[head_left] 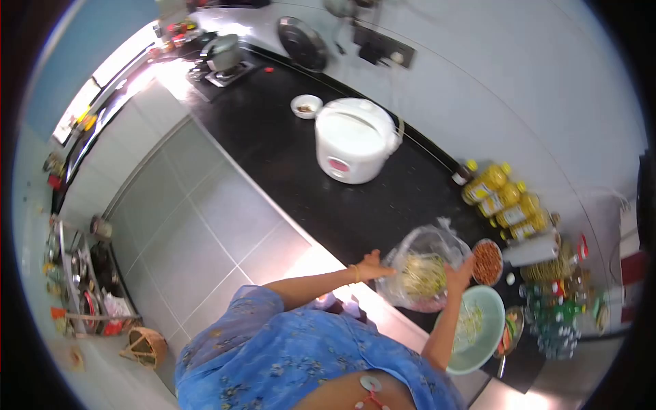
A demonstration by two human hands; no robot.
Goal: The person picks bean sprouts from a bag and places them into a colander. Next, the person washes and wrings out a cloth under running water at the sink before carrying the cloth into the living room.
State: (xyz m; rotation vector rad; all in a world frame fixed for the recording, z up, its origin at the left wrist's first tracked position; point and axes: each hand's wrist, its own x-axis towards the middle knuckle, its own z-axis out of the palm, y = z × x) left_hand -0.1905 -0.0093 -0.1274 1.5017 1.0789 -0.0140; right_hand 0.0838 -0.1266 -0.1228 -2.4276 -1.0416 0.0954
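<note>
A clear plastic bag (430, 239) with pale bean sprouts (422, 275) in it rests on the black counter, its mouth spread wide. My left hand (372, 266) is at the bag's left edge, thumb toward the sprouts, gripping the plastic. On the opposite side my right hand (460, 273) holds the bag's right edge, close to a bowl of reddish-brown peanuts (487, 262). Below my right hand, partly hidden by the forearm, stands a mint-green bowl (497, 321) with some loose sprouts (469, 326) inside. Exact finger contact with the plastic is blurred.
A white rice cooker (354, 140) stands farther along the black counter (273, 137), beside a small white bowl (307, 106). Yellow oil bottles (502, 195) line the wall. A plate of cut vegetables (511, 331) lies right of the green bowl. A pot (223, 53) sits on the far stove.
</note>
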